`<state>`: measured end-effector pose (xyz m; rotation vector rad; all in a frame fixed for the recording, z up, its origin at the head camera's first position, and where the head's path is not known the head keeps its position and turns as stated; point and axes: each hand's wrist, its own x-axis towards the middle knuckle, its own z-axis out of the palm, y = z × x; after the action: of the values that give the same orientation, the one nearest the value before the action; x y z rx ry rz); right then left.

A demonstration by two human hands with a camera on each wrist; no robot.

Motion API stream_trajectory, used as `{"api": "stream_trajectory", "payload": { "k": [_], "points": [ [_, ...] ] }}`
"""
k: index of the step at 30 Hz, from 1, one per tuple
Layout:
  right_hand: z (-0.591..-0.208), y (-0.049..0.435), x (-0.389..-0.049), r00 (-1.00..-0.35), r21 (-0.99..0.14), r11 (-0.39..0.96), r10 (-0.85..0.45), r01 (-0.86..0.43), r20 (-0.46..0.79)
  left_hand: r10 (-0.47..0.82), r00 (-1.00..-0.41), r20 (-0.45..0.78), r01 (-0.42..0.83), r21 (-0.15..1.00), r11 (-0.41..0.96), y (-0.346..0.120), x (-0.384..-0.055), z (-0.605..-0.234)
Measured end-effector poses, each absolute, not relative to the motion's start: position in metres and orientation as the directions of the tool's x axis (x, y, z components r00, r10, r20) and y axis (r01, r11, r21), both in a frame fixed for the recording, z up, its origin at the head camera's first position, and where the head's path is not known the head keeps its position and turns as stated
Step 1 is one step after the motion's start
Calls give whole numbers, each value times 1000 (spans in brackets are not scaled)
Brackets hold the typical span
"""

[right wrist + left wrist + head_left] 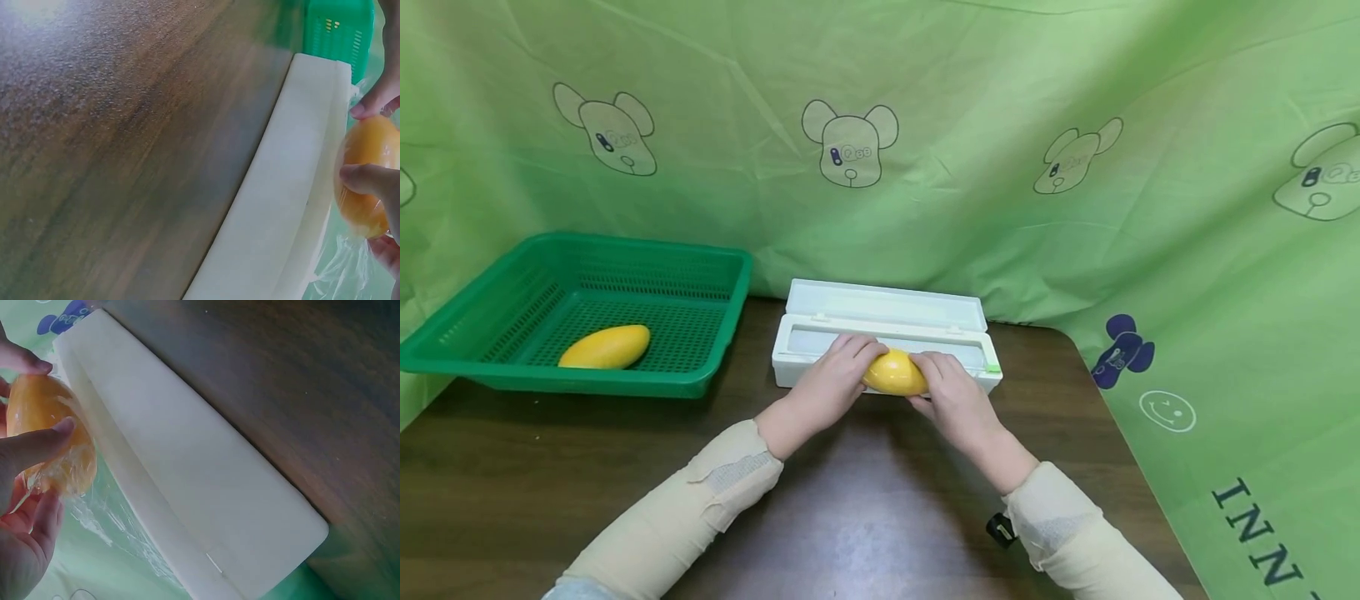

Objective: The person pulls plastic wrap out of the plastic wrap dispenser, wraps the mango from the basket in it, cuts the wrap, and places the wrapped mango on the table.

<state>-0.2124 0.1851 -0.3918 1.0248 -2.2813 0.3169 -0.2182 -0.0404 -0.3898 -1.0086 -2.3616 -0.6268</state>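
A yellow mango (895, 373) is held up at the front of a white cling film dispenser (784, 367), whose lid (887, 302) stands raised at the back. Its left end is gripped by my left hand (829, 379), its right end by my right hand (961, 402). Both thumbs (47, 445) press on the fruit in the wrist views. Clear cling film (134, 534) covers part of the mango and gathers in wrinkles beneath my left fingers. More film (345, 269) stretches between the fruit and the dispenser in the right wrist view.
A green plastic basket (587, 382) stands at the left on the dark wooden table (865, 517), with a second yellow mango (606, 347) inside. Behind the table hangs a green printed curtain (955, 225). A small black device (1002, 529) shows by the right sleeve.
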Motion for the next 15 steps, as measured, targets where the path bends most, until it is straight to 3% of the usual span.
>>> {"api": "stream_trajectory", "payload": {
  "k": [9, 15],
  "points": [
    [-402, 190, -213, -464, 24, 648, -570, -762, 678, 508, -600, 618, 764, 252, 594, -41, -215, -392],
    [-408, 192, -215, -462, 4, 642, -556, -767, 691, 507, -636, 581, 741, 278, 611, -43, -213, -392]
  ]
}}
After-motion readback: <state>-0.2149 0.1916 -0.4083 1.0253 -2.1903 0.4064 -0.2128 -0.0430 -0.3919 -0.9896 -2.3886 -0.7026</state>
